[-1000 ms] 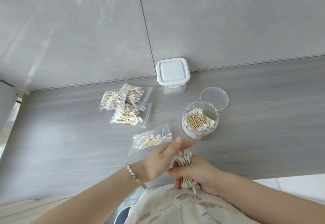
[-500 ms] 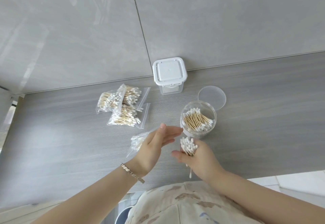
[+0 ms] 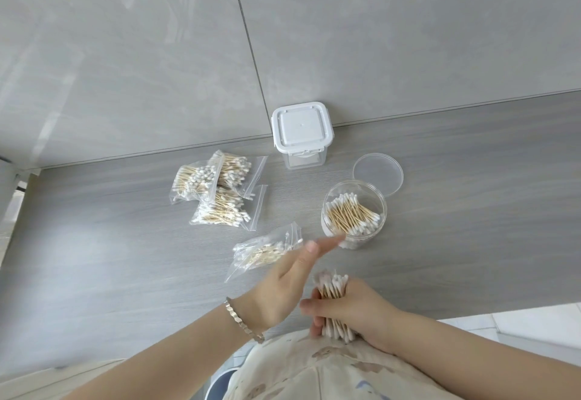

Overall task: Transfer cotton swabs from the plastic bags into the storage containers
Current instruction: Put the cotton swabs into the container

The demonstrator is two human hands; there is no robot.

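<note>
The right hand (image 3: pixel 352 308), clamped on a swab bundle (image 3: pixel 331 285), has drawn back from the round jar (image 3: pixel 361 242) to lower centre; the left hand (image 3: pixel 283 286), fingers straight and empty, lies just beside. Likely evening the swabs before loading.

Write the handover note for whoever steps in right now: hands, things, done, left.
Right hand grips a bundle of swabs, upright. Left hand open, fingers straight, beside it.
Round jar open, partly filled with swabs; its round lid lies behind it. Square container closed, by the wall.
Three full bags piled at left; a fourth bag nearer, with swabs in it.
Done: some swabs in the jar. Left: put the bundle in, empty the bags.
</note>
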